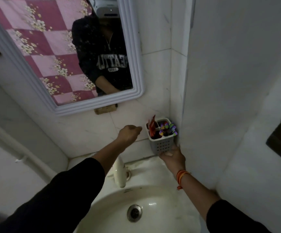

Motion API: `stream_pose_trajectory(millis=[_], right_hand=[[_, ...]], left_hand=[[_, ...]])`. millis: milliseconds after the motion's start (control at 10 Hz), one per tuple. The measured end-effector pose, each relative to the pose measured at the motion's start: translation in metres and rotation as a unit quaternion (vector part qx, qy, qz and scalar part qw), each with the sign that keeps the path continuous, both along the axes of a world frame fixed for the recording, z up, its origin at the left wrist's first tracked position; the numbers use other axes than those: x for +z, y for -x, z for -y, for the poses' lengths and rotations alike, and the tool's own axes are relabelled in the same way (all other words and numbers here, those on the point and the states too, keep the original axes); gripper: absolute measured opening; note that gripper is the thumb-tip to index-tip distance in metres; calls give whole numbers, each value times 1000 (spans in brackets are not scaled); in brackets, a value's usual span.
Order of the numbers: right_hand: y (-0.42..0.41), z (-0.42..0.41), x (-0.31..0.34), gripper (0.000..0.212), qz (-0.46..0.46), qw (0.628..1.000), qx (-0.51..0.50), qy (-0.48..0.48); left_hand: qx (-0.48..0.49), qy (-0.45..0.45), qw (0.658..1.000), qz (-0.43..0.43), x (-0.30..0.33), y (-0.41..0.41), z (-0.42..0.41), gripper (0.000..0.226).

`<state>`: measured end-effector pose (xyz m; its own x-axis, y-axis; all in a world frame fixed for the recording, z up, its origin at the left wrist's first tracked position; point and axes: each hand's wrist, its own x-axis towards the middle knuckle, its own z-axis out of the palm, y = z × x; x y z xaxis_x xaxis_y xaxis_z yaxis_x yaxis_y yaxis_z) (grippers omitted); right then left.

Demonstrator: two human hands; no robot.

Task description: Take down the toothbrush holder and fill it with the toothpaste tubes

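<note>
A grey perforated toothbrush holder (162,145) sits against the tiled wall in the corner above the sink. My right hand (172,157) grips its base from below. A red toothpaste tube (152,126) stands in its left compartment, and several tubes with purple, green and yellow ends (168,128) fill the right compartments. My left hand (129,132) is closed in a loose fist just left of the holder, close to the wall and not touching the holder. I cannot tell whether anything is inside that fist.
A white sink (153,199) with a metal drain (134,213) lies below, and a white tap (119,172) stands at its back rim. A white-framed mirror (133,64) hangs above, with a small brown block (105,109) under it. A wall (237,98) juts out at right.
</note>
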<state>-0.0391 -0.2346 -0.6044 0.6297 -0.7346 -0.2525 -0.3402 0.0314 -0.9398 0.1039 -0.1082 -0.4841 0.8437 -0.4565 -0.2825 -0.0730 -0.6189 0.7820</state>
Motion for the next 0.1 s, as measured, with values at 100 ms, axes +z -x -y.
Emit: stream_pose_trajectory(millis=[100], right_hand=[[11, -32, 31, 55, 11, 999, 44, -20]], left_hand=[[-62, -46, 994, 74, 25, 17, -38, 41]])
